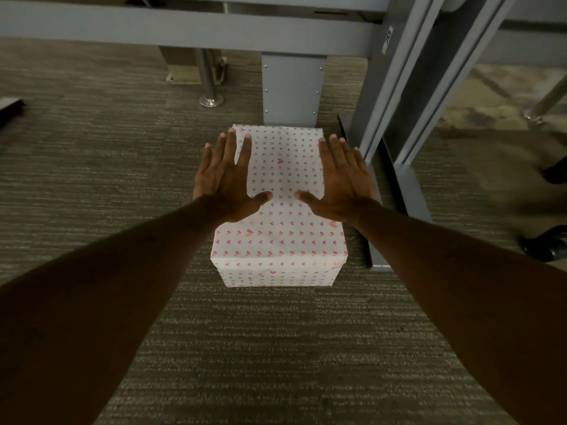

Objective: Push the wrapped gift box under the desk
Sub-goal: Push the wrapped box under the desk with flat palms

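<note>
The gift box (280, 228), wrapped in white paper with small pink hearts, lies on the carpet with its far end against a grey desk leg (291, 87). My left hand (225, 182) is spread flat over the box's left top edge, fingers apart and pointing away from me. My right hand (340, 179) mirrors it over the right top edge. Both thumbs point inward over the paper. Whether the palms touch the box I cannot tell. The grey desk frame (184, 29) runs across the top of the view.
A tall grey desk upright and its floor foot (395, 185) stand right beside the box on the right. A chrome pole with a round base (210, 96) is behind on the left. Dark shoes (546, 243) show at the right edge. Striped carpet surrounds the box.
</note>
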Demonstrator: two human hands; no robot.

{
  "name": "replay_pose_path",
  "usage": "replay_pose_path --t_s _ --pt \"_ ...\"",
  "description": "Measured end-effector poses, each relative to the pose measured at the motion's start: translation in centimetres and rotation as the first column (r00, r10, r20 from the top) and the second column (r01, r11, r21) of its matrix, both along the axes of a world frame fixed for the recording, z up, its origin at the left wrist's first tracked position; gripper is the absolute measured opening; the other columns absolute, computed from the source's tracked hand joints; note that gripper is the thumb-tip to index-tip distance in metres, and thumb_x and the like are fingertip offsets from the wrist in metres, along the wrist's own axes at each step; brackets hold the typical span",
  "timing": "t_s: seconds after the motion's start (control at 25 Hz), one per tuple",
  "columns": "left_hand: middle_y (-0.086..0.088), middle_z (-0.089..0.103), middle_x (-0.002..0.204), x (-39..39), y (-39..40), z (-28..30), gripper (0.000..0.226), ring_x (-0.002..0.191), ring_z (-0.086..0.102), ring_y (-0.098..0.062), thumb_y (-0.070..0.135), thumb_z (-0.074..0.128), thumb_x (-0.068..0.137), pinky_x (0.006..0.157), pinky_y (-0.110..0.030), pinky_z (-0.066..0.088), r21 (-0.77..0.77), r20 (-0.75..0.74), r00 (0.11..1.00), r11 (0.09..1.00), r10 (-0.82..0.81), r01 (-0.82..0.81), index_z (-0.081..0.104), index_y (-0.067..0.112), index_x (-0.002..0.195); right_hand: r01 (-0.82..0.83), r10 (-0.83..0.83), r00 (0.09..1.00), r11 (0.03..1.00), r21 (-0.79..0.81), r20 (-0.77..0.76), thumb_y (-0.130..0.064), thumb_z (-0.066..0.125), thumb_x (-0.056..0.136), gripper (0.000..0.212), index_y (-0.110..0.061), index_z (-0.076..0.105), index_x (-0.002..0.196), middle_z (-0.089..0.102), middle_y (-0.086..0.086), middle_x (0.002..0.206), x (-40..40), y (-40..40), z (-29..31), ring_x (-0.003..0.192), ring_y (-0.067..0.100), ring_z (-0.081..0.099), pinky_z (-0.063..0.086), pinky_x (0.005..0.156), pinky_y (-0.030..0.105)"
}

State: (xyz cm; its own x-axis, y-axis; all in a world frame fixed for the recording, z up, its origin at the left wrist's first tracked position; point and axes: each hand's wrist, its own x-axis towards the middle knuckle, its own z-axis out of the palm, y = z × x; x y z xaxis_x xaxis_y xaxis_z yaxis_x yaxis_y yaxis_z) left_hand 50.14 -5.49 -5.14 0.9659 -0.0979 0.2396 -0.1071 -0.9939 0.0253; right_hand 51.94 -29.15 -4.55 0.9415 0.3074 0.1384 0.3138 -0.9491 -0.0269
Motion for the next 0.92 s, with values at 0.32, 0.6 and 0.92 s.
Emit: replay_pose_path --t_s 0.32,0.6,0.92 --pt "-0.020 -0.005 0.166 0.0 -0.4 0.9 0.115 0.153 -0.004 -0.036 0.076 0.051 0.076 0.118 -0.049 -0.005 0.018 -0.009 1.000 1.000 0.012 -0.012 -0.006 0.016 0.156 -0.010 0.010 1.000 1.000 -0.029 -0.009 -0.081 0.039 0.083 0.114 -0.010 -0.007 0.161 -0.008 0.016 0.171 -0.2 -0.3 0.8 0.158 0.033 -0.008 -0.002 0.128 0.052" --pt "-0.018 -0.009 0.166 -0.1 -0.8 0.6 0.115 0.153 -0.008 -0.033 0.074 0.051 0.078 0.120 -0.048 -0.006 0.014 -0.049 0.999 1.000 0.021 -0.020 -0.011 0.015 0.155 0.005 -0.005 1.000 1.000 -0.024 -0.018 -0.081 0.039 0.083 0.114 -0.011 -0.007 0.161 -0.008 0.016 0.171 0.1 -1.0 0.0 0.158 0.033 -0.008 -0.007 0.126 0.050" --pt "-0.017 -0.008 0.166 -0.1 -0.7 -0.5 0.114 0.153 -0.006 -0.033 0.073 0.053 0.079 0.121 -0.048 -0.003 -0.009 -0.078 0.997 1.000 0.025 -0.026 -0.008 0.015 0.156 0.025 -0.025 1.000 0.999 0.041 -0.019 -0.075 0.046 0.085 0.111 -0.011 -0.004 0.161 -0.004 0.015 0.171 0.3 -1.5 -1.1 0.158 0.033 -0.005 -0.007 0.124 0.046"
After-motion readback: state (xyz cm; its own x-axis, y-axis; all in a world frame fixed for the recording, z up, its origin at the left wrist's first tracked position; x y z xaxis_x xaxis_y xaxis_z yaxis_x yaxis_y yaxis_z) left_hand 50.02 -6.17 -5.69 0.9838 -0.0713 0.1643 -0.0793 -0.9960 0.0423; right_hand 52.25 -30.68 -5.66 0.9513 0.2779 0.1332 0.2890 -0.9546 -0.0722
